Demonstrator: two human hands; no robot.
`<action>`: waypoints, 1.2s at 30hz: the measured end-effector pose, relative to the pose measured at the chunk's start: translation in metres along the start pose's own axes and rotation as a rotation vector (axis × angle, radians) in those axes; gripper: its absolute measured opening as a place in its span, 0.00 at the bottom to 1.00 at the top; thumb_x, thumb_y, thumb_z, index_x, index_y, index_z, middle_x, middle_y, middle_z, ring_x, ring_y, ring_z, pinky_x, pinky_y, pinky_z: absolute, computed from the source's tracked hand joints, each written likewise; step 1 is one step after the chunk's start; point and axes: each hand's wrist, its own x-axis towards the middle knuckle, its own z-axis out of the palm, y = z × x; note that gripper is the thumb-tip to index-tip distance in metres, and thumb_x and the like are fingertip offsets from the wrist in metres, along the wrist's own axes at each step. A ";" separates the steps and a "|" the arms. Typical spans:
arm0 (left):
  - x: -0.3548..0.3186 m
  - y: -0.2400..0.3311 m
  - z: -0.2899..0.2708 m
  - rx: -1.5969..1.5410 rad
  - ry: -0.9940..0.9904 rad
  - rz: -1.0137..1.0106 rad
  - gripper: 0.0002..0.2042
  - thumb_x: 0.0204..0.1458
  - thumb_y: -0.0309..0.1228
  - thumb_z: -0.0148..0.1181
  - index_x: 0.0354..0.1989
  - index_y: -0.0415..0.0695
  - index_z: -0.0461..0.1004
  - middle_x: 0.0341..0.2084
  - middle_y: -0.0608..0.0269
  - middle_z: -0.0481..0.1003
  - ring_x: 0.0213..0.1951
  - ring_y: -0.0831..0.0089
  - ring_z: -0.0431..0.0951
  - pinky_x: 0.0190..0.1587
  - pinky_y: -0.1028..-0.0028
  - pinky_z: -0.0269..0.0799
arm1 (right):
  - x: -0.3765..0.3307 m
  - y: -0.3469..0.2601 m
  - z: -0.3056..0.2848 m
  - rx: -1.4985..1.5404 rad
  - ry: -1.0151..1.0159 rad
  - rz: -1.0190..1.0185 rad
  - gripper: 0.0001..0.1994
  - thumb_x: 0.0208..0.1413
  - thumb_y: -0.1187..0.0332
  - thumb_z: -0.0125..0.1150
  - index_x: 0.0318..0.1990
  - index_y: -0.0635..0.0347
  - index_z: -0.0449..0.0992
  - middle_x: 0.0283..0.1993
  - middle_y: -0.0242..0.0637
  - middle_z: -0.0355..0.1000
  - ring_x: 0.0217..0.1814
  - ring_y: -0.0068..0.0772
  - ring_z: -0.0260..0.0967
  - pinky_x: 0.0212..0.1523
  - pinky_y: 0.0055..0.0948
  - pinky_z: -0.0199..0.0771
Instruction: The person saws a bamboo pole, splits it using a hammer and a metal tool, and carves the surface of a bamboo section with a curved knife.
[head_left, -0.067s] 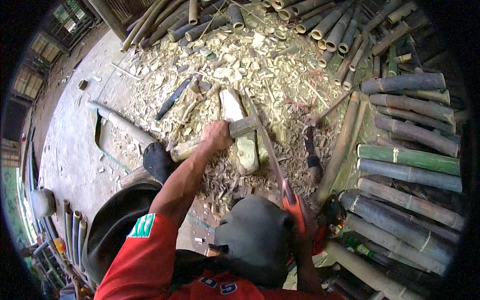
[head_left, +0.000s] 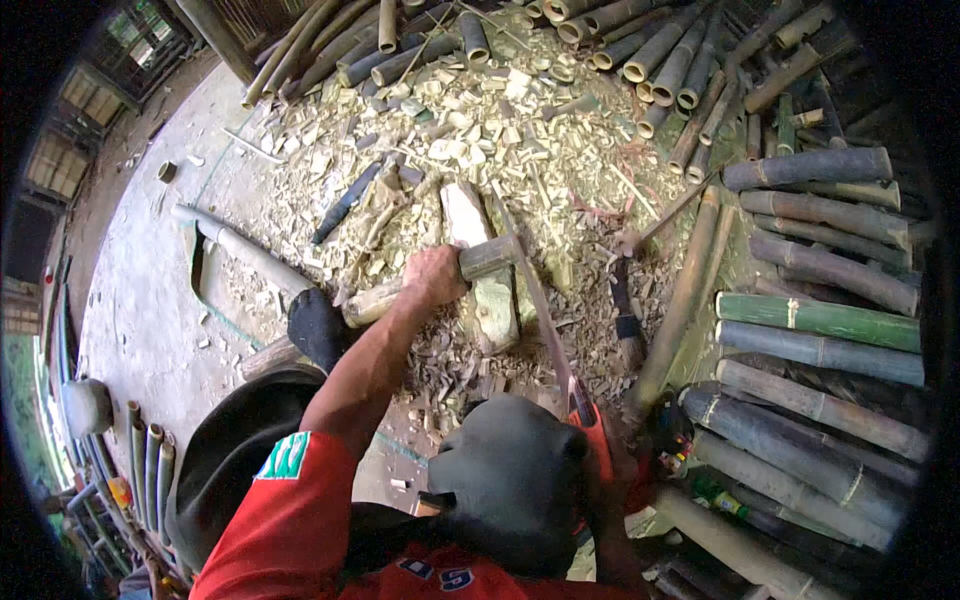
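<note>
My left hand [head_left: 435, 275] is closed around a short grey-brown bamboo piece [head_left: 488, 257], which lies across a pale wooden block [head_left: 494, 312] among the chips. The saw blade [head_left: 541, 310] runs lengthwise from the far side toward me, against the right end of that piece. Its orange-red handle [head_left: 597, 440] is gripped by my right hand [head_left: 622, 455], low on the right. Shadow and blur hide most of those fingers. A longer pale stick [head_left: 372, 300] extends left from beneath my left wrist.
Chips and offcuts [head_left: 470, 130] cover the ground ahead. Bamboo lengths [head_left: 820, 310] are stacked along the right, with more bamboo [head_left: 670, 60] at the far right. A long pole [head_left: 680, 300] lies right of the saw. Another pole [head_left: 245, 252] rests on the left, beside a machete-like dark blade [head_left: 345, 200].
The saw has slid slightly toward me, its handle now lower in view. My left hand and the bamboo piece stay in place.
</note>
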 end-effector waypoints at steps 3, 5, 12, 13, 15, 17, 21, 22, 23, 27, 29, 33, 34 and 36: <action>-0.005 0.008 -0.005 0.031 0.001 -0.063 0.22 0.46 0.37 0.68 0.51 0.46 0.78 0.35 0.51 0.83 0.39 0.58 0.85 0.43 0.60 0.81 | 0.000 0.003 0.008 -0.066 -0.007 -0.037 0.19 0.68 0.67 0.54 0.63 0.67 0.71 0.48 0.44 0.77 0.47 0.29 0.74 0.49 0.30 0.75; -0.005 0.016 -0.006 0.031 0.014 -0.070 0.22 0.46 0.38 0.68 0.51 0.46 0.78 0.35 0.50 0.83 0.40 0.56 0.85 0.44 0.59 0.81 | 0.043 -0.060 0.033 -0.302 0.015 -0.273 0.16 0.68 0.67 0.53 0.57 0.68 0.74 0.32 0.39 0.77 0.28 0.27 0.69 0.31 0.29 0.72; 0.008 -0.001 0.008 0.012 -0.050 -0.090 0.22 0.45 0.39 0.67 0.48 0.40 0.81 0.40 0.45 0.82 0.44 0.54 0.84 0.49 0.58 0.80 | -0.019 -0.004 -0.002 -0.099 -0.029 0.234 0.18 0.66 0.62 0.57 0.58 0.65 0.75 0.42 0.39 0.76 0.39 0.31 0.71 0.41 0.31 0.70; 0.010 -0.002 0.008 0.027 -0.037 -0.093 0.22 0.45 0.39 0.67 0.48 0.41 0.81 0.40 0.45 0.82 0.45 0.53 0.84 0.49 0.57 0.80 | -0.015 0.000 -0.001 -0.091 -0.026 0.210 0.18 0.66 0.62 0.57 0.58 0.64 0.75 0.43 0.40 0.76 0.40 0.32 0.71 0.43 0.31 0.70; 0.007 -0.011 0.024 -0.030 0.112 -0.078 0.21 0.38 0.40 0.73 0.40 0.41 0.83 0.32 0.46 0.82 0.37 0.53 0.85 0.42 0.56 0.81 | 0.009 -0.017 0.024 -0.152 -0.025 0.006 0.19 0.66 0.61 0.58 0.58 0.63 0.76 0.45 0.40 0.75 0.42 0.32 0.70 0.46 0.31 0.69; 0.006 -0.004 0.023 -0.020 0.153 -0.063 0.21 0.38 0.40 0.73 0.41 0.41 0.82 0.32 0.47 0.83 0.36 0.54 0.85 0.42 0.57 0.81 | 0.031 -0.050 0.035 -0.188 -0.042 -0.011 0.19 0.65 0.59 0.59 0.58 0.61 0.77 0.48 0.40 0.74 0.44 0.33 0.69 0.49 0.31 0.68; 0.015 -0.013 0.010 -0.054 0.024 -0.084 0.21 0.38 0.40 0.72 0.41 0.41 0.83 0.32 0.46 0.83 0.37 0.52 0.85 0.42 0.57 0.81 | -0.018 -0.007 -0.012 -0.088 -0.074 0.478 0.18 0.68 0.62 0.56 0.59 0.61 0.74 0.43 0.33 0.73 0.39 0.24 0.66 0.45 0.27 0.69; 0.016 -0.016 0.011 -0.040 0.016 -0.074 0.21 0.38 0.40 0.72 0.41 0.41 0.83 0.33 0.46 0.83 0.37 0.52 0.85 0.42 0.57 0.80 | -0.016 0.014 -0.017 -0.082 -0.089 0.623 0.17 0.69 0.64 0.54 0.60 0.62 0.73 0.39 0.29 0.73 0.36 0.19 0.64 0.41 0.25 0.70; 0.014 -0.018 0.016 -0.028 -0.007 -0.060 0.21 0.38 0.40 0.72 0.41 0.41 0.83 0.33 0.46 0.83 0.38 0.51 0.85 0.42 0.57 0.80 | -0.013 0.031 -0.018 0.013 -0.068 0.663 0.17 0.69 0.64 0.54 0.59 0.63 0.73 0.38 0.29 0.73 0.35 0.20 0.64 0.40 0.25 0.70; 0.010 -0.003 0.017 -0.023 0.050 -0.045 0.19 0.44 0.39 0.69 0.41 0.38 0.82 0.38 0.46 0.83 0.41 0.53 0.85 0.45 0.59 0.81 | -0.008 0.085 -0.018 0.424 0.101 0.793 0.16 0.69 0.65 0.54 0.57 0.65 0.75 0.35 0.30 0.73 0.32 0.21 0.65 0.37 0.27 0.71; 0.003 -0.002 0.006 -0.021 0.001 -0.125 0.20 0.44 0.37 0.68 0.43 0.37 0.82 0.39 0.46 0.83 0.43 0.53 0.85 0.47 0.59 0.81 | 0.010 -0.027 0.029 -0.180 0.005 -0.204 0.16 0.69 0.66 0.53 0.58 0.66 0.75 0.36 0.32 0.75 0.31 0.23 0.68 0.36 0.28 0.73; 0.000 0.000 0.002 0.001 -0.008 -0.082 0.19 0.44 0.37 0.68 0.41 0.36 0.82 0.37 0.46 0.83 0.40 0.54 0.85 0.45 0.59 0.81 | 0.028 -0.056 0.038 -0.325 0.015 -0.258 0.16 0.66 0.70 0.56 0.58 0.67 0.72 0.36 0.50 0.76 0.33 0.36 0.75 0.36 0.34 0.75; 0.002 -0.006 -0.002 -0.010 0.004 -0.072 0.19 0.43 0.37 0.68 0.40 0.36 0.82 0.37 0.46 0.83 0.39 0.54 0.85 0.44 0.59 0.82 | 0.014 -0.036 0.015 -0.581 -0.103 0.160 0.17 0.67 0.68 0.55 0.59 0.68 0.72 0.39 0.47 0.77 0.33 0.34 0.74 0.38 0.33 0.74; 0.003 -0.012 0.004 0.017 0.067 0.010 0.19 0.43 0.37 0.69 0.40 0.36 0.82 0.35 0.45 0.83 0.38 0.55 0.85 0.43 0.59 0.82 | 0.004 -0.001 -0.006 -0.611 -0.174 0.556 0.18 0.69 0.66 0.55 0.61 0.68 0.73 0.41 0.44 0.79 0.34 0.32 0.73 0.39 0.33 0.74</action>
